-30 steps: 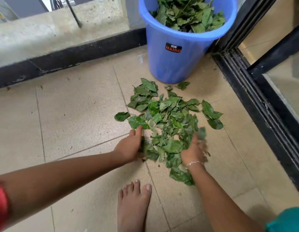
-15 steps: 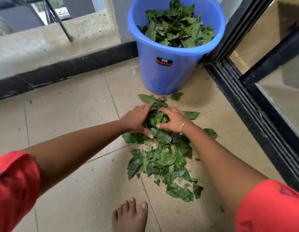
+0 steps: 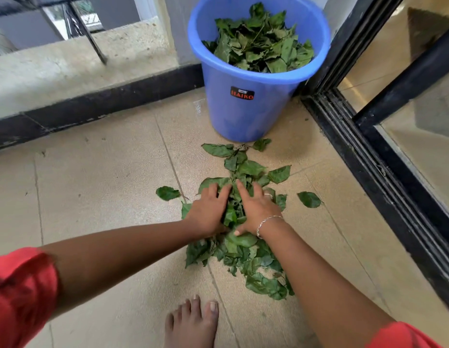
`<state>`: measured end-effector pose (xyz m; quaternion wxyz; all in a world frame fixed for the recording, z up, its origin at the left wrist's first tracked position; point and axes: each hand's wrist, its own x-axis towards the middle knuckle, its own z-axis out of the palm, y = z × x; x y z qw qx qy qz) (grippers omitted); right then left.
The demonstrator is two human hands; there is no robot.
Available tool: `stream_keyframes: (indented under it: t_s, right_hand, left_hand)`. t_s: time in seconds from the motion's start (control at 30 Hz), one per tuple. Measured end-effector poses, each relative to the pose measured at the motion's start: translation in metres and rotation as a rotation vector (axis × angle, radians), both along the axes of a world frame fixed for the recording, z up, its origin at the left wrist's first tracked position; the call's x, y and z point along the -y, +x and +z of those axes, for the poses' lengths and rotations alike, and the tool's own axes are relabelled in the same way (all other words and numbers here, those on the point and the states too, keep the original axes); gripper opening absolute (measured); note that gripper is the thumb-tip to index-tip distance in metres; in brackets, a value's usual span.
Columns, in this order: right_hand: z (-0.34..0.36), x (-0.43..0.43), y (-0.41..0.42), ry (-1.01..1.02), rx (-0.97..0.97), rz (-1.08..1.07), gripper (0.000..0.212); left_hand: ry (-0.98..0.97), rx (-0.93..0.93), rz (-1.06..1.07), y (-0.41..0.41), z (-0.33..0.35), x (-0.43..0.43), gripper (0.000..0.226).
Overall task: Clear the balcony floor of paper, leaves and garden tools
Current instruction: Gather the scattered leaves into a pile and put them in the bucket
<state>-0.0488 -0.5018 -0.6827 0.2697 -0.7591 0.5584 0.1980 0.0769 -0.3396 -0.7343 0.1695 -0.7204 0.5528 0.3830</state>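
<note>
Pressing flat on the leaf pile (image 3: 246,249), fingers spread: left hand (image 3: 209,209), right hand (image 3: 256,209), below bucket (image 3: 246,109).

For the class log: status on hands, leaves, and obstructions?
Left hand, right hand flat on leaf pile, nothing lifted. Blue bucket part-filled. Nothing blocking; stray leaves outlying.

The left hand (image 3: 208,209) and right hand (image 3: 256,209) cover the middle of the leaf pile (image 3: 246,257), so any grip underneath is hidden. The bucket (image 3: 246,106) loses its far rim to the top edge. The bare foot (image 3: 192,325) is cut off below.
</note>
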Motion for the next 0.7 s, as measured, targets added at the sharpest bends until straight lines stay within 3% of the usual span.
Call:
stream_keyframes:
  t_s: [0.03, 0.1, 0.13, 0.17, 0.2, 0.23, 0.3, 0.5, 0.7]
  right_hand:
    - [-0.001, 0.002, 0.001, -0.02, 0.035, -0.037, 0.11]
    - [-0.001, 0.007, 0.0, -0.009, 0.111, -0.107, 0.104]
    - [-0.001, 0.009, 0.0, 0.024, 0.154, -0.139, 0.106]
    - [0.0, 0.011, 0.0, 0.066, 0.203, -0.172, 0.107]
    - [0.002, 0.012, 0.0, 0.103, 0.252, -0.201, 0.105]
    - [0.005, 0.013, 0.0, 0.134, 0.296, -0.221, 0.099]
    - [0.014, 0.016, -0.005, 0.175, 0.364, -0.232, 0.082]
    - [0.068, 0.028, -0.032, 0.234, 0.555, -0.323, 0.04]
    - [0.118, 0.041, -0.056, 0.377, 0.64, -0.476, 0.036]
  left_hand:
    - [-0.073, -0.005, 0.08, 0.001, -0.009, -0.023, 0.063]
    - [-0.151, -0.22, 0.374, 0.001, -0.008, -0.007, 0.08]
    - [-0.167, -0.242, 0.39, 0.005, 0.009, 0.028, 0.08]
    - [-0.148, -0.289, 0.342, 0.011, 0.033, 0.07, 0.062]
    - [-0.189, -0.26, 0.24, 0.015, 0.05, 0.107, 0.034]
    - [-0.307, -0.276, 0.076, 0.015, 0.054, 0.128, 0.031]
    - [-0.31, -0.511, 0.032, 0.022, 0.072, 0.146, 0.039]
    - [-0.357, -0.747, 0.189, 0.02, 0.098, 0.142, 0.043]
    - [-0.355, -0.925, 0.338, 0.02, 0.137, 0.145, 0.04]
